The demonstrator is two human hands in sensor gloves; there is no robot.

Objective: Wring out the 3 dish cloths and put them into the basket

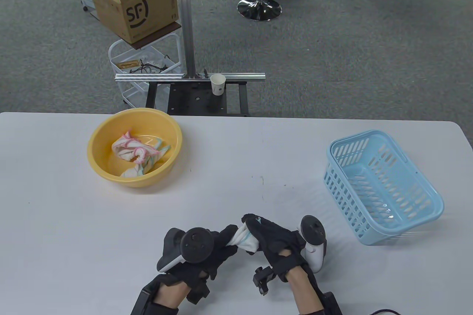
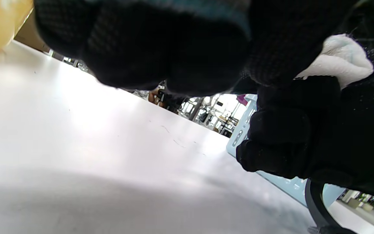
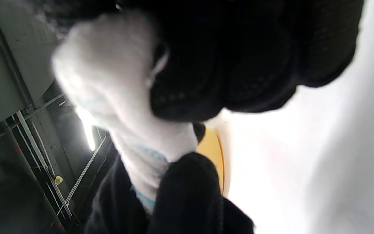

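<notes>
A white dish cloth (image 1: pixel 244 239) with a pale blue edge is twisted between both hands near the table's front edge. My left hand (image 1: pixel 221 246) grips its left end and my right hand (image 1: pixel 264 235) grips its right end, fingers curled round it. The same cloth (image 2: pixel 339 61) shows in the left wrist view and the cloth (image 3: pixel 115 97) fills the right wrist view. Two more crumpled cloths (image 1: pixel 138 152), one pink-edged and one blue-edged, lie in the yellow bowl (image 1: pixel 99 137) at the back left. The light blue basket (image 1: pixel 425 215) stands at the right, with no cloth in it.
A white table (image 1: pixel 236 167) carries everything. Behind its far edge stand a black frame with a paper cup (image 1: pixel 218 84), a metal post, a wire cart and a cardboard box (image 1: pixel 136 1) on grey carpet.
</notes>
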